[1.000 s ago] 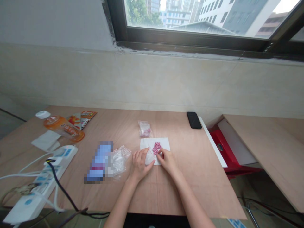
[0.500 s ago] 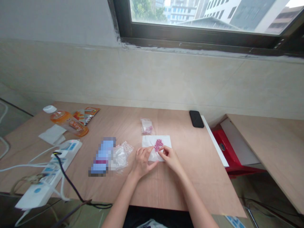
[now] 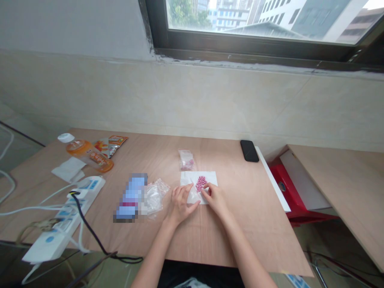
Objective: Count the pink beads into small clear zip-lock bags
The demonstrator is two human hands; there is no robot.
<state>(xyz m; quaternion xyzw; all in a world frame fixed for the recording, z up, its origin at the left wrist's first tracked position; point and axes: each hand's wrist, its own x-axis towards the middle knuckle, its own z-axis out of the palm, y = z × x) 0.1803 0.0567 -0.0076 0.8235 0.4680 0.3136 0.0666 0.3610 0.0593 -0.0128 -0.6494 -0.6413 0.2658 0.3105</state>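
Note:
A heap of small pink pills (image 3: 200,183) lies on a white paper sheet (image 3: 189,177) on the wooden table (image 3: 246,224). My left hand (image 3: 180,204) pinches a small clear plastic bag (image 3: 193,197) at the sheet's near edge. My right hand (image 3: 215,197) is closed in a pinch right beside the pills and the bag's mouth; what its fingertips hold is too small to make out. A filled clear bag of pink pills (image 3: 186,160) lies just beyond the sheet. A pile of empty clear bags (image 3: 155,196) sits left of my left hand.
A black phone (image 3: 249,150) lies at the table's far right. At the left are a white power strip (image 3: 64,214) with cables, an orange bottle (image 3: 88,154) on its side, snack packets (image 3: 111,144) and a white tissue (image 3: 69,169). A red box (image 3: 292,192) stands right of the table.
The view shifted slightly. My hands have stayed at the small bag beside the pills, with the right fingers working in small motions at the pill heap.

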